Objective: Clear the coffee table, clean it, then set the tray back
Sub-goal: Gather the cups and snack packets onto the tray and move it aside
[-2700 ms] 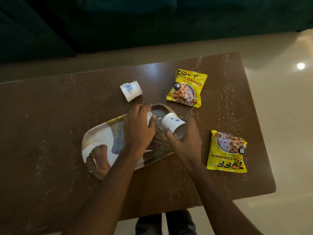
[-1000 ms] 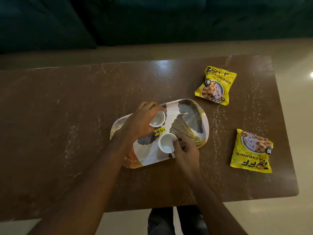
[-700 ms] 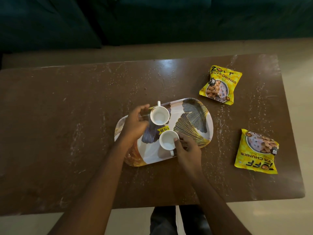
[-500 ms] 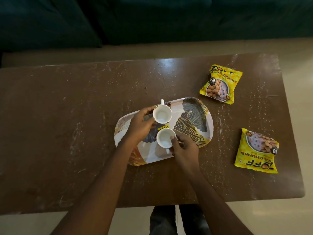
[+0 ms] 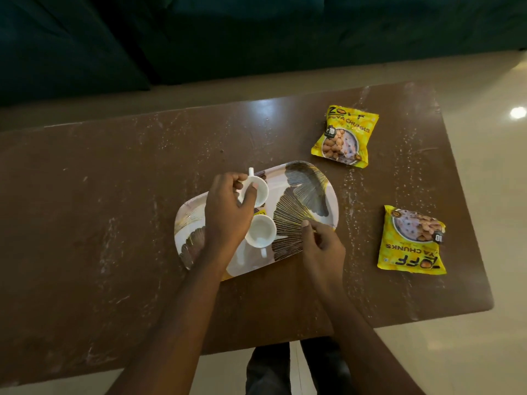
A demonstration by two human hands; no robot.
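Observation:
An oval tray (image 5: pixel 308 189) printed with gold and dark leaves lies mid-table on the dusty brown coffee table (image 5: pixel 114 195). Two white cups stand upright on it. My left hand (image 5: pixel 228 212) pinches the rim of the far cup (image 5: pixel 258 192), thumb inside it. The near cup (image 5: pixel 261 232) stands free, its handle pointing toward me. My right hand (image 5: pixel 322 246) hovers at the tray's near right edge with fingers loosely curled, holding nothing and apart from the near cup.
Two yellow soya-chunk packets lie on the table's right part, one at the back (image 5: pixel 345 136) and one near the right edge (image 5: pixel 412 240). White crumbs and smears dot the tabletop. A dark sofa (image 5: pixel 199 32) runs behind the table. My legs show below the front edge.
Both cups went from lying on their sides to upright on the tray. My right hand let go of the near cup and drew back to the right. My left hand stays on the far cup.

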